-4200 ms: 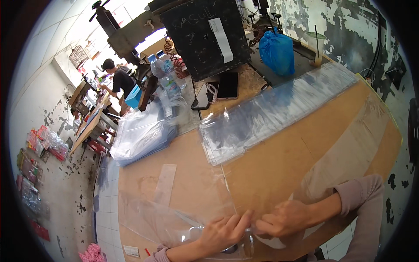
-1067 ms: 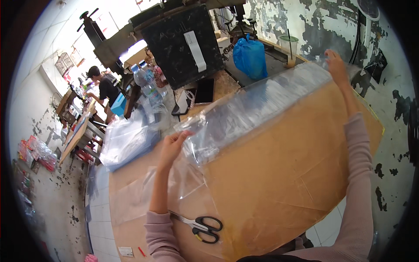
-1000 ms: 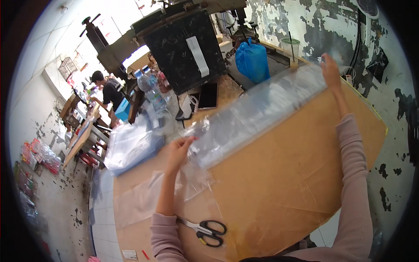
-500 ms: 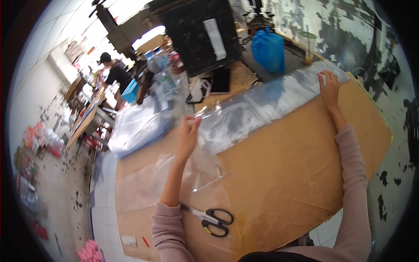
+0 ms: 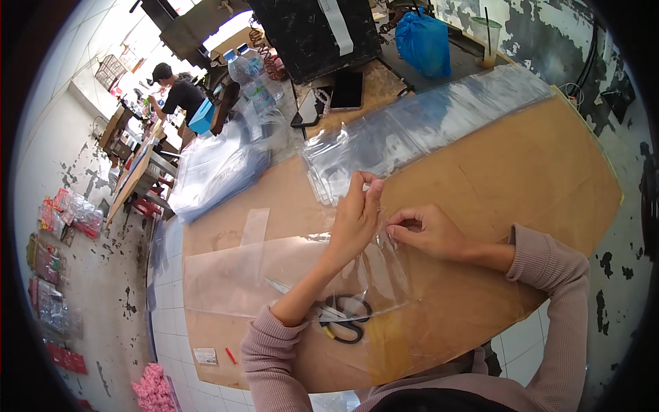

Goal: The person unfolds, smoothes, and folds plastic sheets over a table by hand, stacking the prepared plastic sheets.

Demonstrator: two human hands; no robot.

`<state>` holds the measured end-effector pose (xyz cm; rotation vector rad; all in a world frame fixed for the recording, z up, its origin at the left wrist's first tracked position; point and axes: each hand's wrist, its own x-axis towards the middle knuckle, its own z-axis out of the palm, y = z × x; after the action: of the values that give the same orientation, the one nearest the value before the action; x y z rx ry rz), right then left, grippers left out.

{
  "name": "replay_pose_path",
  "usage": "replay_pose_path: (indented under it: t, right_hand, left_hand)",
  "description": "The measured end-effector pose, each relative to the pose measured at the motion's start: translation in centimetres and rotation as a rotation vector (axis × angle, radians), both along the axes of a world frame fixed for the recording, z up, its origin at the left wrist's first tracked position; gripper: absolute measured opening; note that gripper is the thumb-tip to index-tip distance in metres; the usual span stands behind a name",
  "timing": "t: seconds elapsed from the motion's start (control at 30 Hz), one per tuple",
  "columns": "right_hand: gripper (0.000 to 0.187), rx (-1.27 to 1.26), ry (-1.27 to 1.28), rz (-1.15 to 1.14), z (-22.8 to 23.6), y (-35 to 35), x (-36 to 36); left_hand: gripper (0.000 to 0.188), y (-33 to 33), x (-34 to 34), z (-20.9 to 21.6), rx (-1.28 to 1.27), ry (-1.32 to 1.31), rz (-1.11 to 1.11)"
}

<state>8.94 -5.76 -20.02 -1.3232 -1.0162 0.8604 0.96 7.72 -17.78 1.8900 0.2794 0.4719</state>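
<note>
A clear plastic sheet lies across the left half of the brown-covered table, its right end lifted and creased. My left hand is closed on that raised end, fingers curled upward. Beside it, my right hand pinches the same clear plastic between thumb and fingertips. Black-handled scissors rest under the sheet's lower edge, blades partly seen through it and partly behind my left forearm. Just beyond my hands lies a long stack of clear plastic pieces, touched by neither hand.
Another pile of clear plastic sits at the far left, near plastic bottles. Two phones lie behind the long stack, with a blue bag and a drink cup further back. A person works at another table.
My right hand has left the far right end of the long stack and come in beside my left hand. The left hand moved right, and the clear sheet now covers part of the scissors.
</note>
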Motion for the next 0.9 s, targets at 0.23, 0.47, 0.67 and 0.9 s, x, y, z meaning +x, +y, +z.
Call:
replay_pose_path:
  t: [0.23,0.47,0.67,0.9]
  right_hand:
    - [0.016,-0.055,-0.142,-0.092,0.5,0.3,-0.9]
    - [0.016,-0.090,-0.306,-0.206,1.4,0.6,-0.6]
    - [0.013,0.123,0.006,-0.107,-0.1,0.6,0.8]
    - [0.011,0.178,0.872,0.311,0.8,-0.2,0.0]
  left_hand:
    - [0.022,0.2,-0.3,-0.8,0.046,0.009,0.027]
    - [0.021,-2.6,-0.5,2.0,-0.053,0.021,0.031]
    - [0.020,-0.7,-1.2,2.8,0.183,0.052,-0.103]
    - [0.026,3.0,-1.5,3.0,0.274,0.288,-0.357]
